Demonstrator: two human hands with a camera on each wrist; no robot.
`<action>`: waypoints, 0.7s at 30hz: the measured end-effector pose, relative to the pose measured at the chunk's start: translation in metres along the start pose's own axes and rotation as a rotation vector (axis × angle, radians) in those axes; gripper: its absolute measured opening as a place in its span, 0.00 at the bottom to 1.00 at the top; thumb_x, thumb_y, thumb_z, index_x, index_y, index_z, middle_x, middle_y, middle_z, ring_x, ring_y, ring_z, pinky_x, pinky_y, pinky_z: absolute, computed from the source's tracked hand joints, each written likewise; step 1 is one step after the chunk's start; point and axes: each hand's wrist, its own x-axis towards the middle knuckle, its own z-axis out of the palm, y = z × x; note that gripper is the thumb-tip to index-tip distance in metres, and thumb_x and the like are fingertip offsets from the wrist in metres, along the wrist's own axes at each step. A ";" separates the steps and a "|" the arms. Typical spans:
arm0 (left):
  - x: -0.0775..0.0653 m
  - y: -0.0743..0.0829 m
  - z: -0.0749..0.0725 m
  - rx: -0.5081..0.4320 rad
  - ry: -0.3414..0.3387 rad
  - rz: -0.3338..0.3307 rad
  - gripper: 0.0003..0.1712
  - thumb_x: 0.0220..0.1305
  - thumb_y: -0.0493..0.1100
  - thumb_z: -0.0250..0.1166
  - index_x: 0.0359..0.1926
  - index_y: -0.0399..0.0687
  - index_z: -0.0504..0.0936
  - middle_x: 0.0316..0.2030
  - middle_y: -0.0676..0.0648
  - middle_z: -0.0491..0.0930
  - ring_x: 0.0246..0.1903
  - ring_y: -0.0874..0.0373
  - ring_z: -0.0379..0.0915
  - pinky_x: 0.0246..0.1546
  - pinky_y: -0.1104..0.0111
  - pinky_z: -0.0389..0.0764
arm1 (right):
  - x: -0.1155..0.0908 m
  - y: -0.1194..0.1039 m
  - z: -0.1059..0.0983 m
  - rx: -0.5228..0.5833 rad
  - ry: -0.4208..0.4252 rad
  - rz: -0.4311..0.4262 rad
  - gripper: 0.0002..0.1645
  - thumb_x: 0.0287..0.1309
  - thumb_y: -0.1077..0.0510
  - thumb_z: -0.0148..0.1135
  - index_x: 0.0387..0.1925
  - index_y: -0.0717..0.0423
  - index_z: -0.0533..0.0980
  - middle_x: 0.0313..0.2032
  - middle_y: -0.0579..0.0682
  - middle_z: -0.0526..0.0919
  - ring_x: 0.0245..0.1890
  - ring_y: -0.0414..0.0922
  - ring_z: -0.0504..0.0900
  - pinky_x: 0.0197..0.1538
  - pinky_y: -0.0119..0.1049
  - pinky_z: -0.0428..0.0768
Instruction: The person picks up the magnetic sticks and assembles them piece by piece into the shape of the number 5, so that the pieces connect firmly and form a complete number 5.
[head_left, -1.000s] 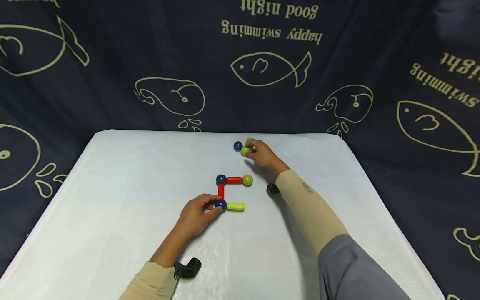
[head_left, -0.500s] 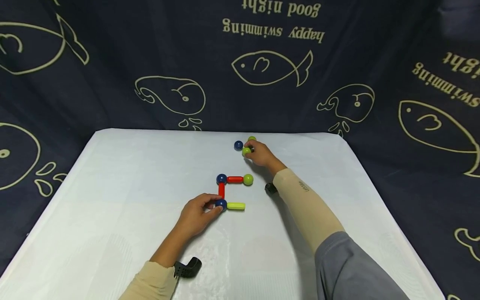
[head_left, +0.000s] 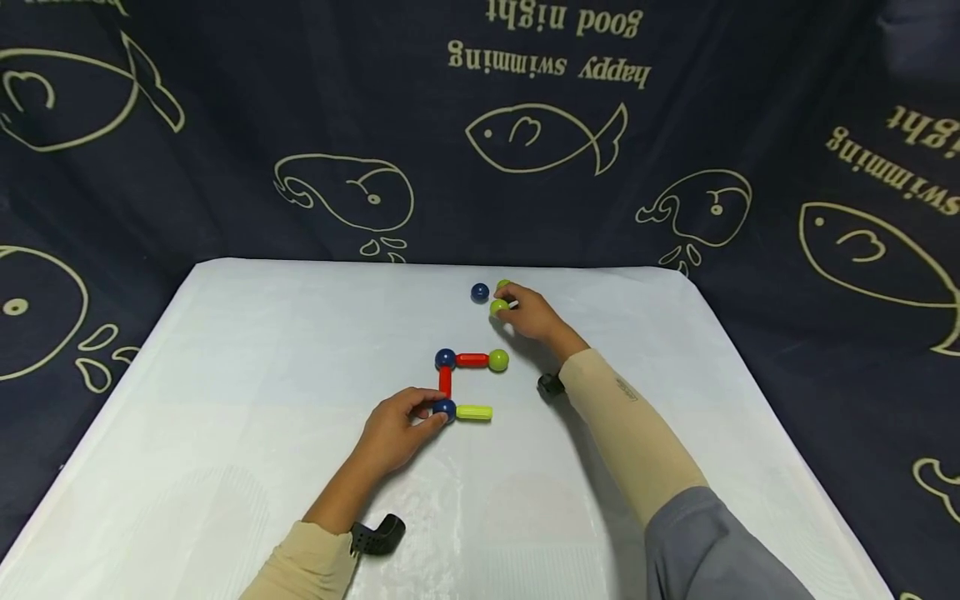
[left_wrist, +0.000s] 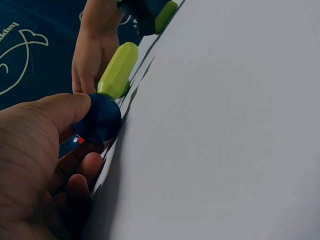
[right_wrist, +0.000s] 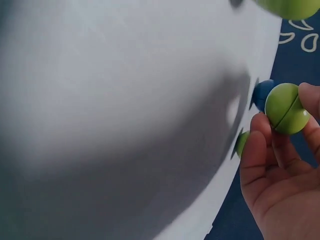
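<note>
Thumb and fingers of my left hand [head_left: 393,429] pinch a dark blue ball [left_wrist: 102,119] at the near corner of a stick-and-ball shape. A ridged yellow-green stick [head_left: 474,412] points right from that ball. One red stick [head_left: 446,382] runs away from it to a second blue ball [head_left: 446,359]. From there another red stick [head_left: 472,360] leads right to a green ball [head_left: 498,360]. Farther back, my right hand [head_left: 534,313] holds a loose green ball [right_wrist: 286,109] between thumb and fingers. Partly behind that hand lies one more green ball [head_left: 503,284].
A loose blue ball [head_left: 480,292] lies left of my right hand, near the far edge of the white table [head_left: 225,350]. Dark cloth [head_left: 450,217] with fish drawings hangs behind the table and along its sides. A black wrist device [head_left: 378,535] sits on my left wrist.
My right hand has shifted slightly right and toward me with the green ball, widening its gap from the loose blue ball. The left hand keeps its place on the blue ball.
</note>
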 end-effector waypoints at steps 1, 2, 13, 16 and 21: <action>0.000 0.000 0.000 0.000 -0.001 -0.001 0.16 0.60 0.43 0.73 0.50 0.49 0.85 0.34 0.56 0.79 0.35 0.61 0.74 0.39 0.62 0.75 | -0.003 0.000 -0.001 0.006 0.002 -0.007 0.22 0.68 0.57 0.61 0.61 0.56 0.73 0.58 0.56 0.76 0.54 0.52 0.77 0.50 0.44 0.77; 0.000 0.000 0.000 0.000 -0.001 -0.002 0.16 0.59 0.43 0.73 0.50 0.49 0.85 0.34 0.56 0.79 0.35 0.61 0.74 0.39 0.62 0.75 | -0.006 0.000 -0.001 0.013 0.004 -0.012 0.22 0.67 0.56 0.61 0.61 0.56 0.73 0.58 0.56 0.76 0.53 0.53 0.78 0.50 0.44 0.77; 0.001 -0.001 0.001 0.012 -0.009 -0.012 0.17 0.59 0.44 0.73 0.50 0.50 0.85 0.33 0.57 0.78 0.35 0.60 0.74 0.38 0.63 0.75 | -0.045 0.001 -0.006 0.116 0.017 -0.003 0.22 0.66 0.51 0.63 0.59 0.52 0.74 0.55 0.51 0.77 0.51 0.51 0.78 0.51 0.47 0.76; 0.001 0.000 0.001 0.015 -0.013 -0.019 0.17 0.59 0.45 0.73 0.50 0.50 0.85 0.33 0.56 0.78 0.35 0.60 0.74 0.38 0.63 0.75 | -0.058 -0.002 -0.006 0.135 0.025 0.004 0.21 0.66 0.50 0.63 0.57 0.50 0.75 0.54 0.50 0.77 0.50 0.50 0.78 0.51 0.46 0.75; 0.000 0.001 0.000 0.015 -0.010 -0.020 0.17 0.60 0.44 0.73 0.50 0.49 0.85 0.34 0.55 0.79 0.36 0.59 0.75 0.39 0.62 0.75 | -0.083 -0.010 -0.005 0.252 0.041 -0.002 0.21 0.65 0.55 0.63 0.58 0.55 0.74 0.54 0.51 0.77 0.48 0.50 0.78 0.51 0.50 0.76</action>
